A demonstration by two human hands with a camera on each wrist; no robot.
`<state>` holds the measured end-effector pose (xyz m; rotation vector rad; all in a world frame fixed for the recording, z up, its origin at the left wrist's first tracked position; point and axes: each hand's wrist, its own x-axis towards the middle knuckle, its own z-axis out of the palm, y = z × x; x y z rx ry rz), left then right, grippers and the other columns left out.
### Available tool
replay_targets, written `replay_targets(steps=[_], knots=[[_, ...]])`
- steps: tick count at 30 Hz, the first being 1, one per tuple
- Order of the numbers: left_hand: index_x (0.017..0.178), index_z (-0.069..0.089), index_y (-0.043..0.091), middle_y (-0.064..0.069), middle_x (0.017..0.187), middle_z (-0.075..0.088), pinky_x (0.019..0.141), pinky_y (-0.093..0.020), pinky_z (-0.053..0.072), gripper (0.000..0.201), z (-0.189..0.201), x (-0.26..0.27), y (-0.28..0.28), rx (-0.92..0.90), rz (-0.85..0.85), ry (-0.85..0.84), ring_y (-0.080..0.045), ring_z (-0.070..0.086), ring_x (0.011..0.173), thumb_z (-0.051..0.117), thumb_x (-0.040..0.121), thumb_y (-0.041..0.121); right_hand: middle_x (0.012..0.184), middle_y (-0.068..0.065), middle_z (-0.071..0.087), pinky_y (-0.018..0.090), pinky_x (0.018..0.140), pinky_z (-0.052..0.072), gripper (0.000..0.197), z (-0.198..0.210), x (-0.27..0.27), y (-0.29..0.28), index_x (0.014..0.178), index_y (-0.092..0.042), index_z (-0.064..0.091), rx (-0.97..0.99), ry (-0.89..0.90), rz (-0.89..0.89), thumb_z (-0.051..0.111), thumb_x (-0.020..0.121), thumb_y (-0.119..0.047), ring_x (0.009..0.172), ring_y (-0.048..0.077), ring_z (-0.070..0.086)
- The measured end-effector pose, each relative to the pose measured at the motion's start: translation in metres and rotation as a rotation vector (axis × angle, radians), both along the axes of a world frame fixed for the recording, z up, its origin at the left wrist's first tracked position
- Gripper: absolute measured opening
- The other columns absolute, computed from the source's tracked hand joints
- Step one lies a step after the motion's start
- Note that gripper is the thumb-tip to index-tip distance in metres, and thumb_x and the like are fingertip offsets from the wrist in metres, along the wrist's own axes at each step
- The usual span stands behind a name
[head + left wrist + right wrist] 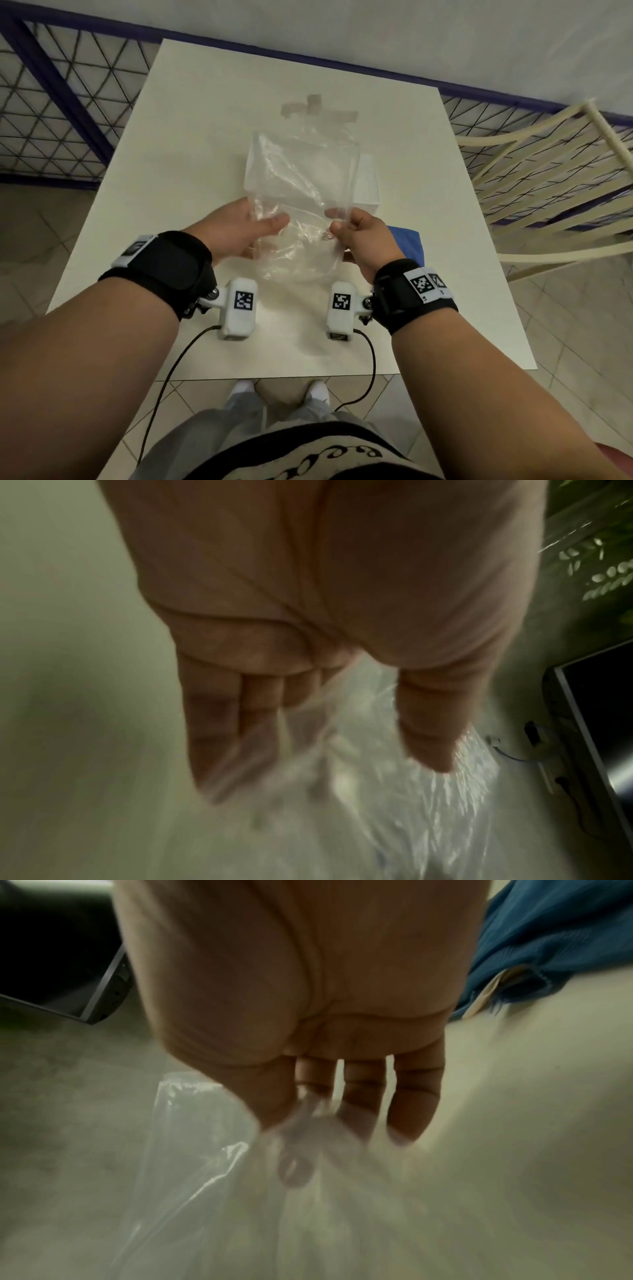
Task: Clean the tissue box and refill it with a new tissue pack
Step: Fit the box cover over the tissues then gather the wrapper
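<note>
Right hand [359, 236]: thumb and forefinger pinch the near right edge of a clear plastic wrapper [301, 192]; the other fingers are curled loosely beside the pinch. In the right wrist view the film [212, 1164] bunches between thumb and fingers; motion blur hides the exact contact.

Left hand [236, 229]: fingers nearly straight, the wrapper's near left edge lying between them and the thumb. In the left wrist view the film [428, 791] passes between the extended fingers [219, 737] and the thumb. Whether this is a firm grip or only a light touch, I cannot tell.

The wrapper is held up over the middle of the white table [191, 144], its far end reaching away from the person; it looks empty and crumpled.

Behind and to the right of the wrapper, partly seen through it, a white stack of tissues [368, 185] sits on the table. The tissue box itself cannot be made out with certainty.

A blue cloth [407, 243] lies just right of the right hand, near the table's right edge; its hem shows in the right wrist view [548, 942].

Taped marks [318, 109] sit on the tabletop beyond the wrapper.

Open tabletop on the left half and along the near edge. A wire grid fence [61, 102] runs behind and left of the table; a cream slatted chair [548, 171] stands close off the right side.
</note>
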<state>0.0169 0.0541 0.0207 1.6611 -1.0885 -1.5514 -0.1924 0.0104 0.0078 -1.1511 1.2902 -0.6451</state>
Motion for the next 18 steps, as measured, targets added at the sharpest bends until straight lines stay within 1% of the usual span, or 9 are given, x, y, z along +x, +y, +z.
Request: replay_targets(steps=[2,3,6,8,10,13,15,17,18], knots=[[0.112,0.060,0.013,-0.011,0.096,0.072,0.061,-0.026,0.057,0.029,-0.002,-0.005,0.004,-0.063,0.072,0.026,-0.014,0.073,0.071,0.064,0.089,0.030,0.075,-0.001,0.070,0.039,0.076,0.054,0.012,0.005,0.002,-0.001,0.102,-0.017,0.066,0.041,-0.033,0.007,0.062,0.091,-0.021,0.080,0.018,0.068],[0.108,0.062,0.009,-0.011,0.088,0.073,0.060,-0.027,0.058,0.023,-0.002,-0.005,0.005,-0.080,0.128,0.046,-0.014,0.072,0.068,0.062,0.091,0.025,0.075,0.000,0.071,0.040,0.077,0.054,0.013,0.007,0.002,-0.001,0.099,-0.015,0.067,0.052,-0.046,-0.008,0.063,0.090,-0.023,0.081,0.020,0.068],[0.103,0.065,0.000,-0.007,0.067,0.070,0.077,-0.038,0.060,0.024,-0.002,-0.002,0.010,-0.065,0.191,0.138,-0.026,0.072,0.078,0.053,0.097,0.020,0.079,0.007,0.069,0.034,0.066,0.055,0.011,0.008,0.000,-0.003,0.094,-0.013,0.070,0.047,-0.092,-0.056,0.062,0.091,-0.020,0.067,0.019,0.065],[0.103,0.067,0.000,-0.011,0.079,0.074,0.079,-0.041,0.057,0.025,-0.001,-0.001,0.013,-0.054,0.180,0.141,-0.030,0.072,0.081,0.052,0.098,0.020,0.077,0.009,0.070,0.030,0.060,0.055,0.012,0.009,0.000,-0.002,0.095,-0.011,0.071,0.058,-0.122,-0.063,0.061,0.092,-0.017,0.059,0.017,0.064],[0.104,0.069,0.005,-0.011,0.091,0.075,0.075,-0.040,0.055,0.024,-0.001,0.000,0.014,-0.067,0.202,0.147,-0.028,0.072,0.078,0.055,0.096,0.023,0.071,0.009,0.069,0.032,0.063,0.056,0.014,0.011,0.000,-0.001,0.094,-0.008,0.070,0.080,-0.174,-0.073,0.057,0.092,-0.012,0.056,0.019,0.064],[0.107,0.069,0.012,-0.008,0.078,0.073,0.061,-0.031,0.052,0.018,-0.002,0.003,0.015,-0.114,0.266,0.203,-0.022,0.067,0.064,0.056,0.095,0.017,0.064,0.007,0.066,0.032,0.063,0.052,0.018,0.013,0.000,-0.001,0.100,-0.006,0.069,0.075,-0.218,-0.076,0.053,0.093,-0.005,0.053,0.017,0.061],[0.108,0.068,0.016,-0.006,0.070,0.070,0.052,-0.025,0.052,0.022,-0.005,0.007,0.015,-0.119,0.288,0.262,-0.017,0.065,0.058,0.052,0.096,0.007,0.060,0.007,0.062,0.029,0.060,0.048,0.029,0.013,-0.002,-0.001,0.109,-0.015,0.067,0.075,-0.260,-0.076,0.050,0.091,0.000,0.055,0.017,0.058],[0.107,0.068,0.017,-0.006,0.068,0.067,0.051,-0.021,0.052,0.027,-0.007,0.009,0.016,-0.101,0.333,0.349,-0.012,0.064,0.057,0.050,0.095,0.001,0.060,0.007,0.062,0.026,0.057,0.047,0.037,0.016,-0.003,0.000,0.105,-0.025,0.068,0.088,-0.300,-0.060,0.048,0.090,0.003,0.056,0.016,0.059],[0.106,0.067,0.015,-0.006,0.069,0.065,0.049,-0.020,0.051,0.028,-0.007,0.009,0.016,-0.092,0.353,0.395,-0.011,0.063,0.055,0.049,0.094,-0.002,0.060,0.006,0.064,0.026,0.056,0.047,0.035,0.016,-0.003,0.001,0.100,-0.023,0.068,0.095,-0.315,-0.057,0.048,0.090,0.004,0.057,0.015,0.061]])
